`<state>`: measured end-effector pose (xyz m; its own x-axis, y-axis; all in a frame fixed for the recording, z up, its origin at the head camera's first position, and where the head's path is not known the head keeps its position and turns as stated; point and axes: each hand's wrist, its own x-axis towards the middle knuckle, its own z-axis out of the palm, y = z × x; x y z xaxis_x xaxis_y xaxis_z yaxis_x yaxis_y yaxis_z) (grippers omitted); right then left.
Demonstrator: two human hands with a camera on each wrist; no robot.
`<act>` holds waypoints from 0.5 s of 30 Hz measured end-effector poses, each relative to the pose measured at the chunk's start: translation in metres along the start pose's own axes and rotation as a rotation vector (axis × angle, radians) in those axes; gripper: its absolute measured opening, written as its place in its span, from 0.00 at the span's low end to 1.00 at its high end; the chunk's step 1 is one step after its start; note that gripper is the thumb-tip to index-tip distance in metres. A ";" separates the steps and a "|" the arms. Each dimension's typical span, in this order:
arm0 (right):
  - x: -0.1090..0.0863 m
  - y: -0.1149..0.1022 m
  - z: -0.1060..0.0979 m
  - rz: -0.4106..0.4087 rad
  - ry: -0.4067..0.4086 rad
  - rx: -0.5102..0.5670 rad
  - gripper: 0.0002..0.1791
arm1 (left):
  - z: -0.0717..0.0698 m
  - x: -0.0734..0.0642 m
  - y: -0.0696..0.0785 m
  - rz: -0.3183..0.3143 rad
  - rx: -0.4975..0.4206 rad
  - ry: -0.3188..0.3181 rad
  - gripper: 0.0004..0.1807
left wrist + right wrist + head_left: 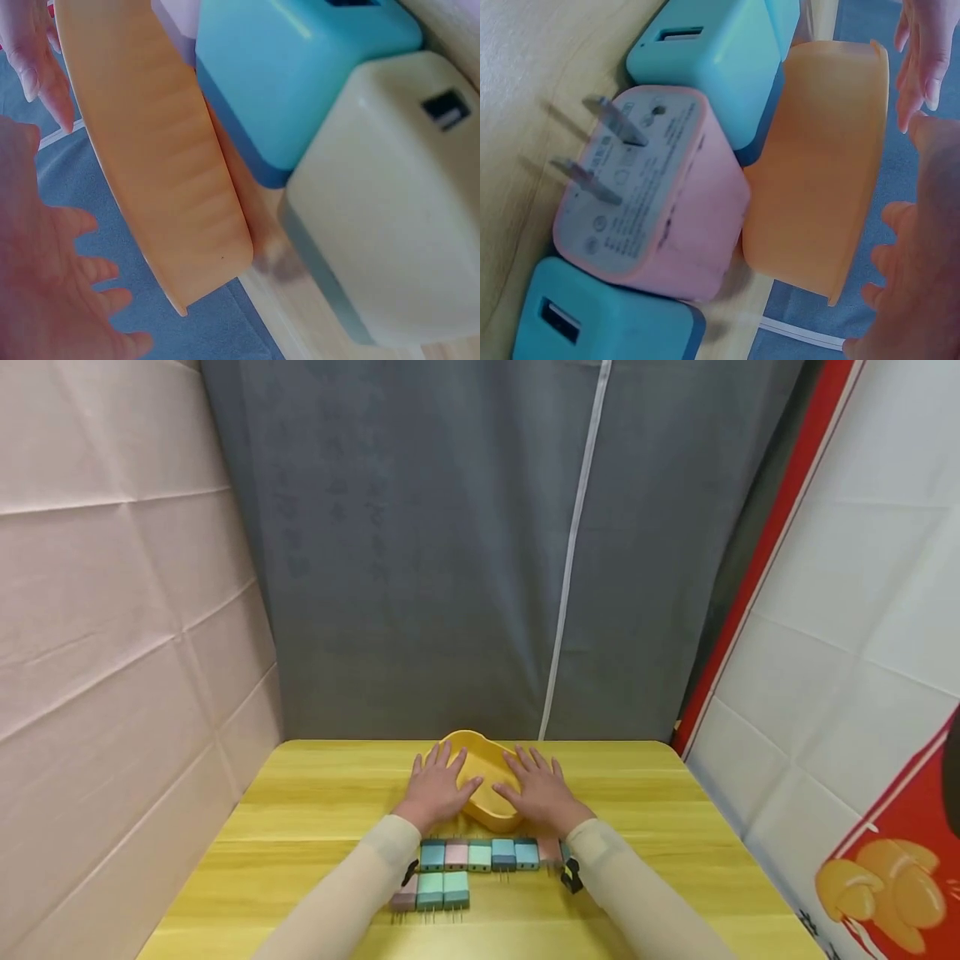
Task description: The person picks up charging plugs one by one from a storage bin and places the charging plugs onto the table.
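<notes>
Both hands reach over a yellow plastic tray [489, 815] near the table's far edge, fingers spread. My left hand [437, 789] is above the tray's left side and my right hand [542, 795] above its right side. Neither grips anything; in the wrist views a gap shows between the fingers and the tray wall [150, 165]. Closer to me than the tray, USB wall chargers stand in a row, among them a pink charger [705, 232] with two metal prongs, a teal charger [277, 82] and a cream-coloured charger [375, 202].
A shorter front row holds a mauve charger [403, 895] and two mint chargers, one a mint charger [455, 891]. The wooden table [300, 827] ends at a grey curtain [412, 568]. White cloth walls flank it, with a red printed panel [900, 868] at right.
</notes>
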<state>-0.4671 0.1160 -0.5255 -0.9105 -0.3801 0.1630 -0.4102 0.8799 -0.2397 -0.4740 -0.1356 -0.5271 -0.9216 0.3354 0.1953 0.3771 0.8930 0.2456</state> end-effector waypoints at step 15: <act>0.001 0.000 0.001 0.027 -0.033 0.002 0.47 | 0.007 0.002 0.000 0.003 -0.003 0.008 0.47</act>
<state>-0.4677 0.1153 -0.5258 -0.9223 -0.3658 0.1246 -0.3858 0.8893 -0.2456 -0.4766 -0.1327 -0.5330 -0.9195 0.3359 0.2041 0.3805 0.8909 0.2481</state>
